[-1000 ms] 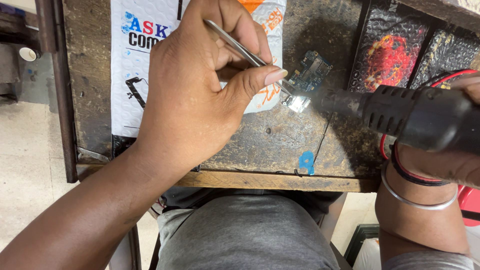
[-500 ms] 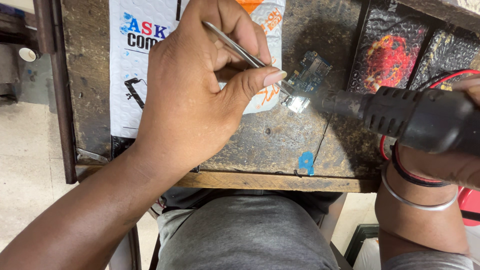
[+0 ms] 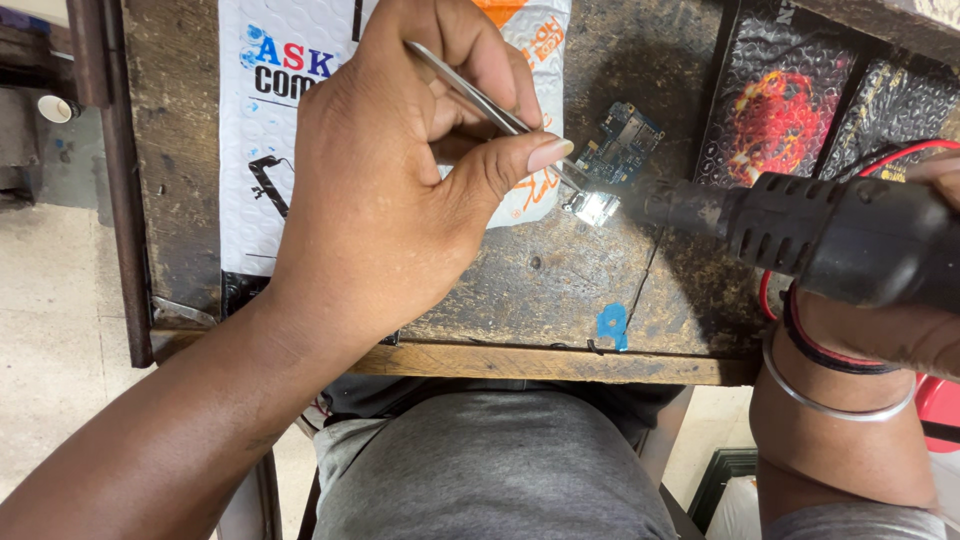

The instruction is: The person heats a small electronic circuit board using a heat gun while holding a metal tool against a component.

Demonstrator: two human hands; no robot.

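Note:
My left hand (image 3: 400,180) grips metal tweezers (image 3: 480,95) between thumb and fingers. Their tips reach a small shiny metal part (image 3: 597,207) at the lower end of a blue circuit board (image 3: 620,145) lying on the worn wooden bench (image 3: 560,290). My right hand (image 3: 900,330), with bangles on the wrist, holds a black hot-air tool (image 3: 840,240). Its nozzle (image 3: 665,205) points left and sits just right of the shiny part, very close to it.
A white printed padded bag (image 3: 270,130) lies under my left hand. Dark bubble-wrap packets (image 3: 780,110) with a red print sit at the back right. Red and black cables (image 3: 880,155) loop near the tool. A blue mark (image 3: 612,325) is near the bench's front edge.

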